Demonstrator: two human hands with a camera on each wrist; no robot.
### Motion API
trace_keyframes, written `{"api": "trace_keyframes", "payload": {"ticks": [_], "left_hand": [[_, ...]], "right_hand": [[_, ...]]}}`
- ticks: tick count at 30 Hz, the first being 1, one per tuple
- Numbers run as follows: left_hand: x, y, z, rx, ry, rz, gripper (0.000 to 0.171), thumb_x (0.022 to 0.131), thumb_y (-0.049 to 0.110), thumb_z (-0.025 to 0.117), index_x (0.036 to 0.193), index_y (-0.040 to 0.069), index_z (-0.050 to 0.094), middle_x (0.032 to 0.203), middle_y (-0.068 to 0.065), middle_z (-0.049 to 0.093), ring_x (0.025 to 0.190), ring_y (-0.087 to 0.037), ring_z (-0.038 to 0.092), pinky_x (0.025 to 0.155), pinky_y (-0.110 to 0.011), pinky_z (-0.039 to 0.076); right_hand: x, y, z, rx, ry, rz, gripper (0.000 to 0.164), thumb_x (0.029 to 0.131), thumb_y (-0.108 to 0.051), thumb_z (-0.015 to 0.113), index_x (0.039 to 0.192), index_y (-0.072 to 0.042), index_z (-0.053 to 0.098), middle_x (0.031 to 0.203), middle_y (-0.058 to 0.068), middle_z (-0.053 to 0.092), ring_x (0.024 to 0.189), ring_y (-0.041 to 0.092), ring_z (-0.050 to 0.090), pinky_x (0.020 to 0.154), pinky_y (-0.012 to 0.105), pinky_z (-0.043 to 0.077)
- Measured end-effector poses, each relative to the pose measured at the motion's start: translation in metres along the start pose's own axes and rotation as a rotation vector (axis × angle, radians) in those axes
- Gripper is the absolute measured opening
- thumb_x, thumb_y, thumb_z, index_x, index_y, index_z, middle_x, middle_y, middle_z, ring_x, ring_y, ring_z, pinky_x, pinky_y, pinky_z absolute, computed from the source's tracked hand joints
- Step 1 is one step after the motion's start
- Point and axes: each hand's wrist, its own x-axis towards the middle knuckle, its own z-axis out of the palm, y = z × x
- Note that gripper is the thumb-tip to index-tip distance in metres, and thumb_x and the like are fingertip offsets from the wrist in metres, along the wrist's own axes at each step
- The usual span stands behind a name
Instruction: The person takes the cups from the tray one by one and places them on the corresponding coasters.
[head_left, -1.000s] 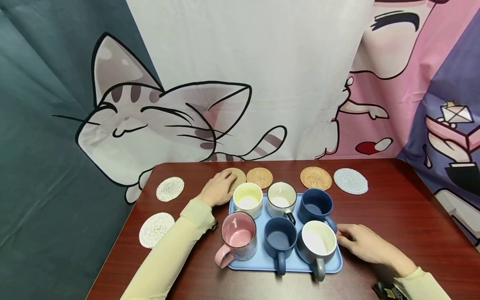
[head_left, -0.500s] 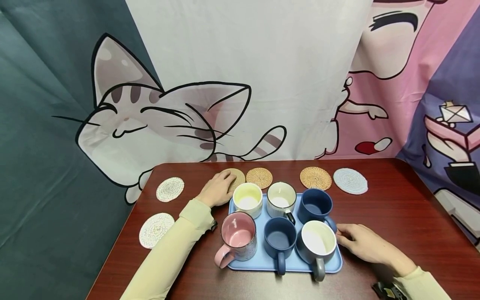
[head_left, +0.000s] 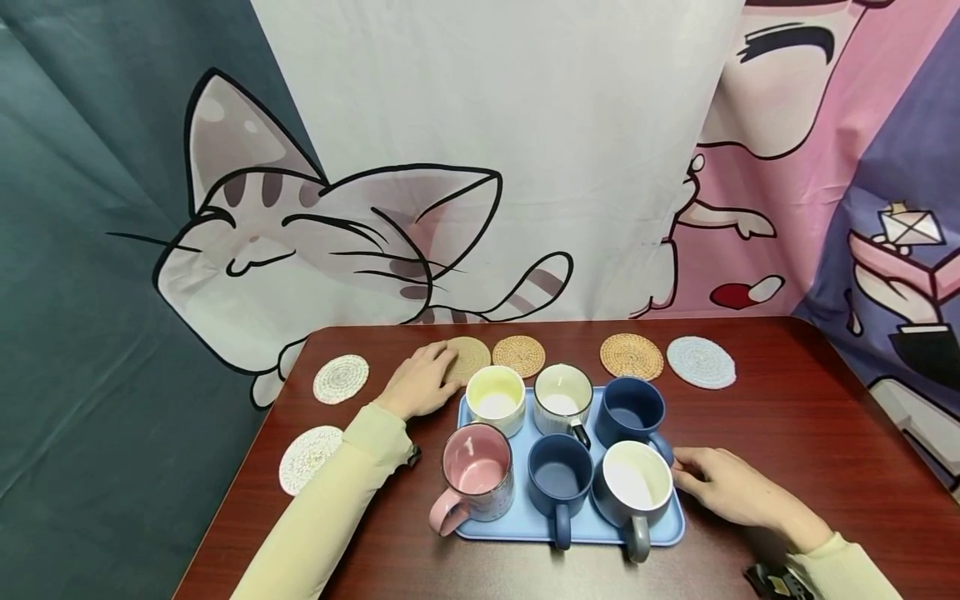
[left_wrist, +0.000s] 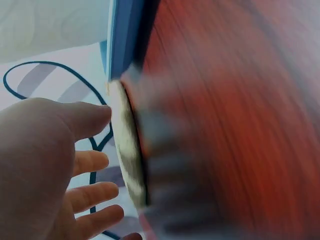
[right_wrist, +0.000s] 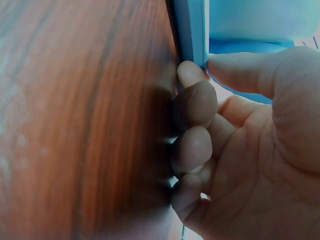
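Observation:
My left hand is beside an olive woven coaster at the back of the table, its fingers loosely spread. In the left wrist view the thumb tip is close to the coaster's rim; whether they touch I cannot tell. My right hand pinches the right edge of a light blue tray, thumb on top and index finger at its side. On the tray stand a pale yellow cup, a white mug, two navy mugs, a pink mug and a white-and-grey mug.
Two tan coasters and a pale blue one lie along the table's back edge. Two whitish coasters are at the left. A printed cloth hangs behind the dark red table.
My left hand has drawn back slightly to the left, away from the olive coaster, and more of that coaster shows. My right hand, the tray and the mugs keep their places.

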Motion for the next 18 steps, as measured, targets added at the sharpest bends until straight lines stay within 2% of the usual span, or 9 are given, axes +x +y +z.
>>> {"api": "trace_keyframes", "payload": {"ticks": [8,15,18], "left_hand": [[-0.019,-0.024,-0.011,0.0,0.021,-0.059,0.061,0.101,0.04,0.061,0.152,0.009,0.049,0.161,-0.02,0.042,0.146,-0.042,0.043,0.11,-0.065,0.044],[-0.037,-0.049,-0.019,-0.014,0.032,-0.109,0.061,0.101,0.036,0.061,0.151,0.004,0.048,0.16,-0.025,0.041,0.147,-0.045,0.041,0.116,-0.061,0.039],[-0.043,-0.061,-0.02,-0.007,0.03,-0.147,0.062,0.102,0.036,0.06,0.151,0.002,0.047,0.159,-0.027,0.04,0.146,-0.047,0.04,0.114,-0.063,0.04]], "right_hand": [[0.0,-0.001,0.0,-0.004,0.002,0.0,0.028,0.102,-0.023,0.064,0.078,-0.028,0.052,0.067,-0.019,0.036,0.063,-0.005,0.04,0.06,0.021,0.031],[0.0,-0.001,-0.001,-0.009,0.0,0.003,0.028,0.102,-0.024,0.064,0.078,-0.028,0.052,0.067,-0.018,0.036,0.063,-0.005,0.04,0.06,0.021,0.031],[0.0,-0.001,-0.001,-0.008,-0.002,0.006,0.027,0.102,-0.024,0.064,0.078,-0.028,0.052,0.067,-0.018,0.036,0.063,-0.005,0.04,0.06,0.021,0.031]]}}
